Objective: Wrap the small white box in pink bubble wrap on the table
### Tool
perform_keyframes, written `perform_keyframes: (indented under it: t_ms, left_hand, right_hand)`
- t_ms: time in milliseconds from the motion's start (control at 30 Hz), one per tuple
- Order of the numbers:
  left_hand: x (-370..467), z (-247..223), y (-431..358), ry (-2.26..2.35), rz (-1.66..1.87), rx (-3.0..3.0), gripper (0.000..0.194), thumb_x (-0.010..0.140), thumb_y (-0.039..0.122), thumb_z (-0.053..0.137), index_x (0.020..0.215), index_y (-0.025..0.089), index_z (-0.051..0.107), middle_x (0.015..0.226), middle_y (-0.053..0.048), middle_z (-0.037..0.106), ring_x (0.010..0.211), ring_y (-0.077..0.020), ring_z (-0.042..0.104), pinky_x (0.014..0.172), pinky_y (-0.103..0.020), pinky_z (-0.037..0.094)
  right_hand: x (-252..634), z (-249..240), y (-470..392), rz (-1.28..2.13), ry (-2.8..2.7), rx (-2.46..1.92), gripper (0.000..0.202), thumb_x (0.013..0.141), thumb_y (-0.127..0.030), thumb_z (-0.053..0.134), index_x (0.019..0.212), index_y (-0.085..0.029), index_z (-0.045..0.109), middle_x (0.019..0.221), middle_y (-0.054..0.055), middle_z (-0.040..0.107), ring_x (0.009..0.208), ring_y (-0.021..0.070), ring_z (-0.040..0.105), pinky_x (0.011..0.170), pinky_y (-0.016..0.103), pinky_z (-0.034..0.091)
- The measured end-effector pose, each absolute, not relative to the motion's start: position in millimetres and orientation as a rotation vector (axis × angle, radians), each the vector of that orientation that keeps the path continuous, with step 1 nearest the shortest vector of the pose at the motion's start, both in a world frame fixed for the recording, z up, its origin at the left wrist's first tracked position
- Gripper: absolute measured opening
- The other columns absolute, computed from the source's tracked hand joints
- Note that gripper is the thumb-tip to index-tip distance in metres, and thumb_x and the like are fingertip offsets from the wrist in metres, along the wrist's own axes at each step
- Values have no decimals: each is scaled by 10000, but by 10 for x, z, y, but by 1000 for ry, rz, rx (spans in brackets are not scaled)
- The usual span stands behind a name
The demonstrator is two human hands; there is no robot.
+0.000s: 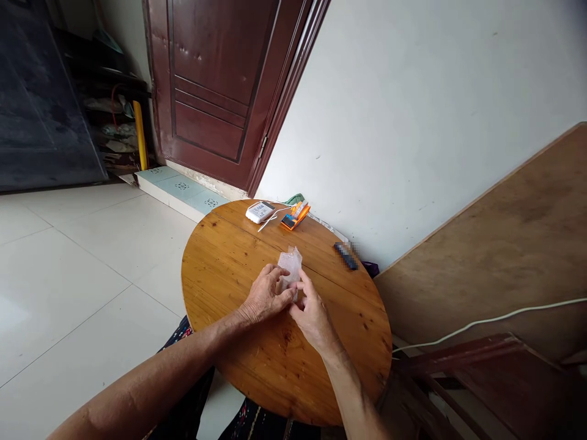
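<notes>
You're working on a round wooden table [220, 269], with pale floor tiles [92, 287] to its left, a dark red door [211, 85] beyond it and a white wall [389, 110] behind its far right side. A translucent sheet [290, 261] lies near the middle of the tabletop, between and just ahead of your hands. Your left hand [266, 294] reaches in palm down, fingers half curled over the sheet's near left part; your right hand [314, 315] comes from the other side, index finger and thumb parted, fingertips at its right edge. You can't tell whether either pinches it. Wood stretches from your left hand to the table's left edge; farther off stand a white device [259, 211] and an orange object [296, 216], while a dark object [345, 255] lies near the right rim.
</notes>
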State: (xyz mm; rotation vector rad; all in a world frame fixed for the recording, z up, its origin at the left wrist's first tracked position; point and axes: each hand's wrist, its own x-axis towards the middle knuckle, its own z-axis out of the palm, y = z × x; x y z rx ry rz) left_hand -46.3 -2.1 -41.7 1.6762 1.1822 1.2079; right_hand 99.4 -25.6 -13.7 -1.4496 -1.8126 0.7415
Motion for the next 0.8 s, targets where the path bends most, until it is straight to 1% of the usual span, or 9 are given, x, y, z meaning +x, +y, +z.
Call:
perform_keyframes:
  t_ms: [67,133,167,233,367,467,533,667,800]
  left_hand:
    - [-445,-418,-19,1213,1181,1707,388,764,306,633,1122,162,599,1132,-93,569,1003,-235,585,920,-396,486]
    - [-427,-427,-19,1221,1160,1725,380,761,236,606,1133,162,593,1139,-94,570,1027,-234,578,934,-387,481]
    - [-419,-433,-21,1221,1155,1731,386,757,201,587,1141,162,590,1144,-93,570,1034,-230,575,938,-379,480]
    - [-406,-444,-23,1225,1147,1740,428,736,153,564,1163,162,579,1153,-94,568,1036,-226,572,939,-369,481]
    - [-392,-451,-33,1238,1131,1760,498,694,129,551,1191,171,566,1172,-92,563,1039,-229,563,945,-369,480]
    - [-390,-448,-44,1240,1147,1809,498,696,137,537,1192,182,562,1205,-92,567,1076,-236,543,966,-373,467]
    - [-391,-450,-46,1253,1145,1868,508,700,142,530,1206,186,553,1190,-89,590,1076,-245,535,965,-385,463]
    - [-396,-470,-25,1310,1087,1974,518,711,159,517,1229,158,550,1075,-97,643,991,-261,555,919,-413,481]
    - [-403,-479,3,1313,1045,2020,539,709,158,514,1246,165,548,1083,-94,655,990,-265,570,922,-422,485]
  right_hand:
    - [995,-117,-259,739,-1842,-1439,767,740,-156,558,1470,-238,341,1065,58,664,565,96,549,570,252,494]
    - [1024,-87,-261,851,-1827,-1407,795,730,-155,551,1481,-251,312,1105,61,652,531,84,541,564,262,501]
    - [1051,-70,-261,919,-1797,-1391,789,732,-171,554,1478,-257,311,1128,64,646,520,80,544,559,269,505]
    - [1121,-39,-258,990,-1698,-1379,719,754,-227,564,1442,-255,357,1145,66,644,518,82,562,552,278,509]
    - [1263,-32,-207,830,-1515,-1438,474,784,-306,577,1244,-201,538,992,43,675,563,107,585,585,285,507]
    - [1309,-86,-112,707,-1514,-1448,403,759,-306,599,1142,-182,592,916,47,684,687,150,623,694,317,530]
    - [1308,-133,-36,647,-1560,-1443,406,751,-298,593,1139,-181,604,935,65,699,757,173,633,744,335,531]
    - [1272,-219,85,564,-1645,-1432,412,777,-283,562,1177,-193,609,983,84,719,801,189,648,765,341,532]
    - [1242,-291,120,552,-1669,-1399,395,807,-273,543,1189,-194,605,991,87,730,844,197,672,779,337,540]
